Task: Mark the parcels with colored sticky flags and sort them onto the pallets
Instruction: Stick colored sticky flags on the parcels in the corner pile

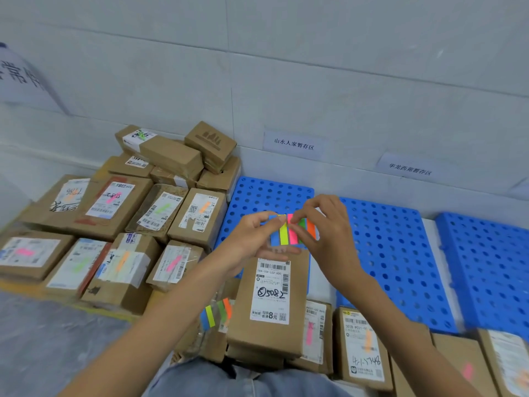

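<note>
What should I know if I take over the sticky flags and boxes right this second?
Left hand holds the flag pad by its left edge.
Right hand pinches the same pad near its pink strip, seemingly peeling a flag.
Parcel marked 5082 lies just below the hands, atop other parcels; no flag shows on its label.
Done: the parcels piled at left carry flags, as do several near-right parcels.
Left: flag 5082, then sort parcels onto the blue pallets.
A spare flag pad lies left of 5082.
</note>
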`<action>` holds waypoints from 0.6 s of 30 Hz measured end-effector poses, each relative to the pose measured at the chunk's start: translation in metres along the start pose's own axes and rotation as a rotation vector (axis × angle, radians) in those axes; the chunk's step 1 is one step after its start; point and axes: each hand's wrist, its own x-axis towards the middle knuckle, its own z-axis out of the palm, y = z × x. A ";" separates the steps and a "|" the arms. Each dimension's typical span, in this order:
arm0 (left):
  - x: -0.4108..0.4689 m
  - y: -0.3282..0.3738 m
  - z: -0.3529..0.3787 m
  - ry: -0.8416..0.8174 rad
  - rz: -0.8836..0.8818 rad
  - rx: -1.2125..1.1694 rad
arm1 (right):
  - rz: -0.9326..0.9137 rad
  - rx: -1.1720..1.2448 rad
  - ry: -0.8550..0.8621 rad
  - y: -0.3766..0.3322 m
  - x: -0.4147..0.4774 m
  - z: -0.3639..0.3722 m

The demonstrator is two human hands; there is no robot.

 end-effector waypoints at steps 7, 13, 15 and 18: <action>0.007 0.005 0.009 0.037 -0.036 0.057 | -0.224 -0.242 0.100 0.005 -0.004 -0.004; 0.016 0.001 0.013 0.047 -0.076 0.045 | -0.218 -0.143 0.138 0.006 -0.011 -0.007; 0.019 -0.001 0.013 0.036 -0.076 0.051 | -0.226 -0.138 0.119 0.008 -0.012 -0.009; 0.020 -0.002 0.015 0.024 -0.062 0.071 | -0.182 -0.125 0.077 0.012 -0.013 -0.009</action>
